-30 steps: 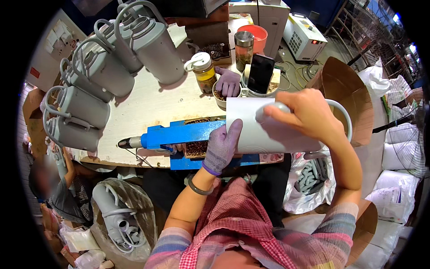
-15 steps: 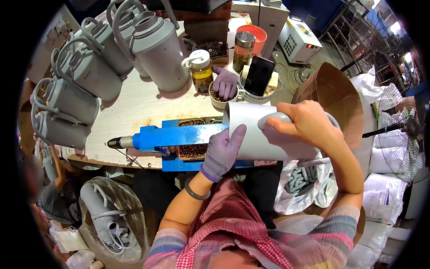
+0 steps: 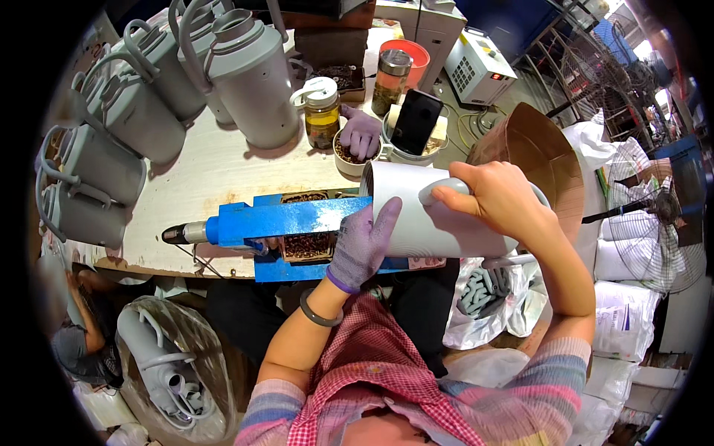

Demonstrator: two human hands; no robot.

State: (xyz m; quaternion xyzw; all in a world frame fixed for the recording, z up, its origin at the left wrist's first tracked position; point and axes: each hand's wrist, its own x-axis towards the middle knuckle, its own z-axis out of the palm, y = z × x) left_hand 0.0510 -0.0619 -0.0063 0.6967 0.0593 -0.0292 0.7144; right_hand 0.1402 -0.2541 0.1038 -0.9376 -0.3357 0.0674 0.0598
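A light grey can [image 3: 409,234] lies on its side, its open end facing left over a blue metal machine arm [image 3: 297,221]. My right hand [image 3: 498,197], bare, wraps round the grey handle on the can's upper side. My left hand [image 3: 355,249], in a purple glove, is at the can's open end beside the blue arm. Its thumb lies against the can's outside; the fingertips are hidden. Below and behind the arm is a box of small brown metal parts [image 3: 309,247]. A dark-tipped metal cylinder [image 3: 182,233] sticks out at the arm's left end.
Several grey cans with looped handles [image 3: 253,82] stand at the table's left. Behind my hands are a jar of yellow liquid [image 3: 322,119], a cup [image 3: 348,165] with a purple glove [image 3: 361,135], and a phone [image 3: 419,119]. A carton [image 3: 547,149] and bagged grey handles [image 3: 480,293] are right.
The whole view has shifted slightly, so things appear a little further left. Both hands keep their places on the can, and the can stays on the blue arm.
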